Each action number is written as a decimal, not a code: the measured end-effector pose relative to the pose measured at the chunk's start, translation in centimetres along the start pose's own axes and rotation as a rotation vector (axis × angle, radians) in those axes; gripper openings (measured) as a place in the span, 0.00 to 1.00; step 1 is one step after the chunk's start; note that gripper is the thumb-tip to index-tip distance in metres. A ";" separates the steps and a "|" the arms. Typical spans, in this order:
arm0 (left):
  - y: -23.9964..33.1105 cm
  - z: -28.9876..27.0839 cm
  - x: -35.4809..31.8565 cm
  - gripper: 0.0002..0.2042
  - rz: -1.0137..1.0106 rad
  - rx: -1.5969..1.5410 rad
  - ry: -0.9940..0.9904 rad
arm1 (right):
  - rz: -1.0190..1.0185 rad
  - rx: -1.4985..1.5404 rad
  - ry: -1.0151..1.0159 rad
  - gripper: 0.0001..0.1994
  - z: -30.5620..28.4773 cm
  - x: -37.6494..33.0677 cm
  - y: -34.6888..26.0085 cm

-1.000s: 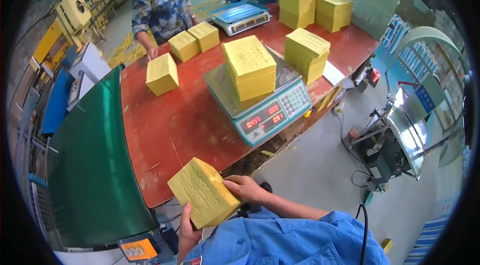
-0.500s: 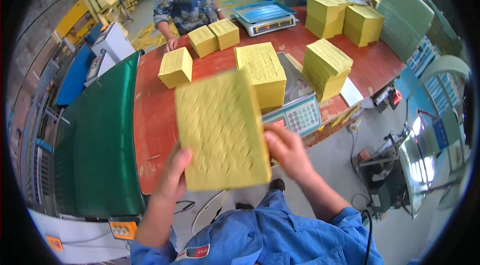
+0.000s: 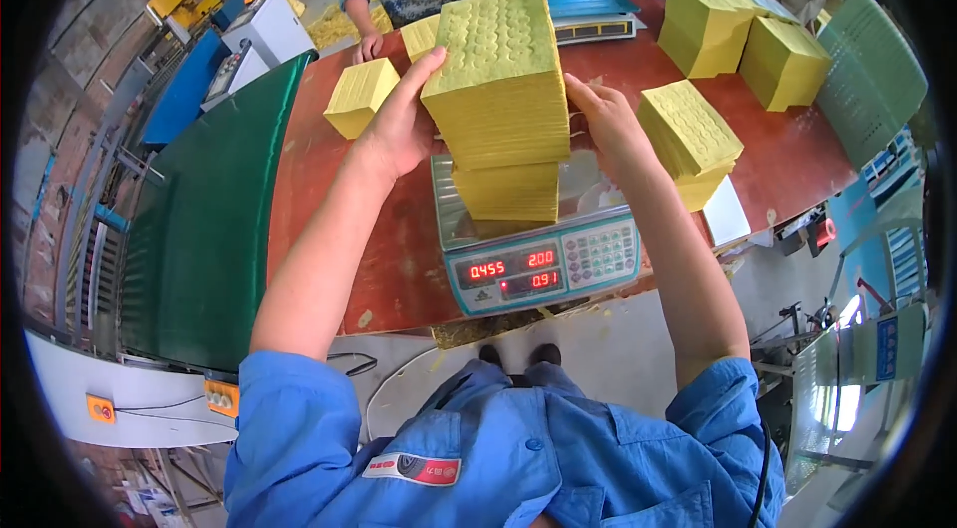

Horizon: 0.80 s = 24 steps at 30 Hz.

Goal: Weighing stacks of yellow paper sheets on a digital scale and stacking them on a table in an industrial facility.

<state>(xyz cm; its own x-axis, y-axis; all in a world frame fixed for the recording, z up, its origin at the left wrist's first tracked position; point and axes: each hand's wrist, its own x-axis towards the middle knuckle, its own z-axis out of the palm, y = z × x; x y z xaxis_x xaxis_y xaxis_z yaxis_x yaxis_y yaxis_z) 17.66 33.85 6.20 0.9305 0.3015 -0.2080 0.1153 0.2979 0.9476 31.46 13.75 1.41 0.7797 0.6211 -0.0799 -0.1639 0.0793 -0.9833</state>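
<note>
The scale (image 3: 543, 264) sits nearest you, a short yellow stack on its pan. Above it you hold a thick stack of yellow embossed paper (image 3: 503, 79), left hand (image 3: 399, 119) and right hand (image 3: 608, 124) pressed flat against opposite sides, fingers spread. Half a second ago you held it near your chest; now it's over the scale. Another person stands beyond the table (image 3: 329, 199).

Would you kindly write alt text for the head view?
A person's left hand and right hand grip a thick stack of yellow paper above a smaller stack on a scale standing on a red table; more stacks and another person lie beyond.
</note>
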 end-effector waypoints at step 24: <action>-0.9 -3.5 1.2 0.37 0.004 0.221 -0.183 | -0.203 -0.289 0.259 0.18 2.2 -1.8 2.1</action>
<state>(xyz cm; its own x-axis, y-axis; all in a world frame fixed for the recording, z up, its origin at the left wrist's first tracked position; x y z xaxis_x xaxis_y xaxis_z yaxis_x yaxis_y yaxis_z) 17.42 37.11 4.26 0.9760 0.1278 -0.1764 0.1661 0.0867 0.9823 28.40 14.48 -0.14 0.9105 0.3964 0.1177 0.1556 -0.0648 -0.9857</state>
